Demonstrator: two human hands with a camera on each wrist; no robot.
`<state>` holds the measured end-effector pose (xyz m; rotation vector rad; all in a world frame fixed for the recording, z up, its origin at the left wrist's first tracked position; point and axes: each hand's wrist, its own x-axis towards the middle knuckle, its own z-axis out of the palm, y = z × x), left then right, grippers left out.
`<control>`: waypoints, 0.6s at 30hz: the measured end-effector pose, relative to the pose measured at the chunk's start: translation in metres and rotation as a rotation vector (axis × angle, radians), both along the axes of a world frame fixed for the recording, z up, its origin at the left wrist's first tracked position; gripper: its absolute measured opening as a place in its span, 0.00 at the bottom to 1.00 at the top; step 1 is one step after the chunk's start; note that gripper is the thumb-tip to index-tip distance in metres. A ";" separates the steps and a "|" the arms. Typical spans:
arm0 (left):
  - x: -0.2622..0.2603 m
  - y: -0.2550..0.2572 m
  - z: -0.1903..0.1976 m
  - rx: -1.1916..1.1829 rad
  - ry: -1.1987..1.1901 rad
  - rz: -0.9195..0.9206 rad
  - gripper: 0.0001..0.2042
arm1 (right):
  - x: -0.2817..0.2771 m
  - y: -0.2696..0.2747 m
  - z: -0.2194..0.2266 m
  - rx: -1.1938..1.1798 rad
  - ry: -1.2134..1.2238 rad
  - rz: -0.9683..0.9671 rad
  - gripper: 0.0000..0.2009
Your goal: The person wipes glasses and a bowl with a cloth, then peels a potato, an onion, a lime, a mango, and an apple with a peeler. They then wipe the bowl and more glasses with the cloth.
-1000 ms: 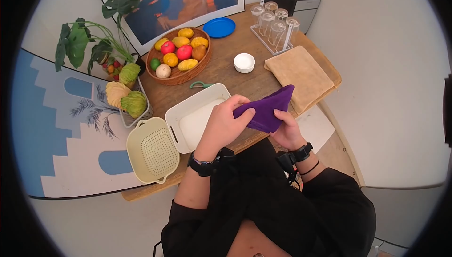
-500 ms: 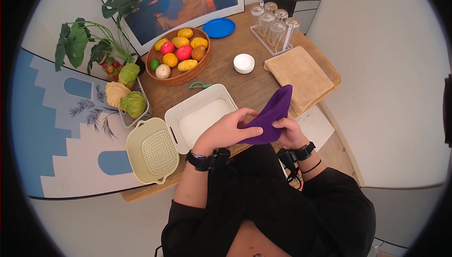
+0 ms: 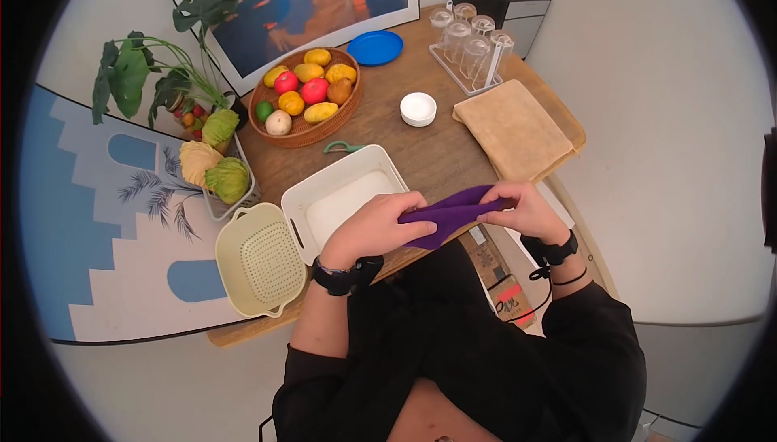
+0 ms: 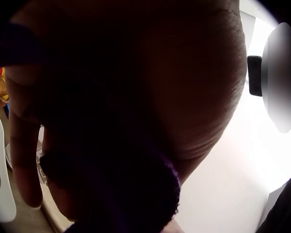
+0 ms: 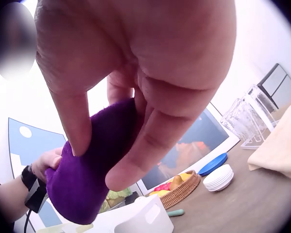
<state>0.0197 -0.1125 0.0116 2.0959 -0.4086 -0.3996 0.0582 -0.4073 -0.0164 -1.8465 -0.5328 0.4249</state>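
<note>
Wooden tabletop (image 3: 380, 126) runs from the centre of the head view toward its upper right, against a white wall with a big blue and orange print. At lower centre of that view I hold a purple cloth (image 3: 449, 214) stretched between both hands, over the table's near edge. My left hand (image 3: 374, 227) grips its left end with fingers curled round the fabric; my right hand (image 3: 526, 209) pinches the right end, and in the right wrist view the thumb and fingers (image 5: 150, 141) press the folded purple edge between them. The left wrist view is too dark to show more than cloth bunched under my palm.

Just beside my left hand, toward the frame's centre, stands a white bin (image 3: 344, 199), with a cream colander (image 3: 261, 260) at its lower left. Farther up lie a basket of fruit (image 3: 306, 106), a blue plate (image 3: 376, 47), a white bowl (image 3: 418, 108), a tan towel (image 3: 511, 128) and a rack of glasses (image 3: 471, 37).
</note>
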 end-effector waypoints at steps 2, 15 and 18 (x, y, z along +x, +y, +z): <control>0.004 0.006 -0.002 0.044 -0.129 -0.086 0.14 | -0.002 -0.003 0.003 -0.068 0.072 -0.040 0.07; 0.130 -0.055 -0.006 0.651 0.073 -0.383 0.16 | 0.044 -0.031 -0.060 0.181 0.338 -0.190 0.11; 0.163 -0.081 -0.014 0.842 0.021 -0.223 0.18 | 0.080 -0.026 -0.084 -0.042 0.330 -0.182 0.14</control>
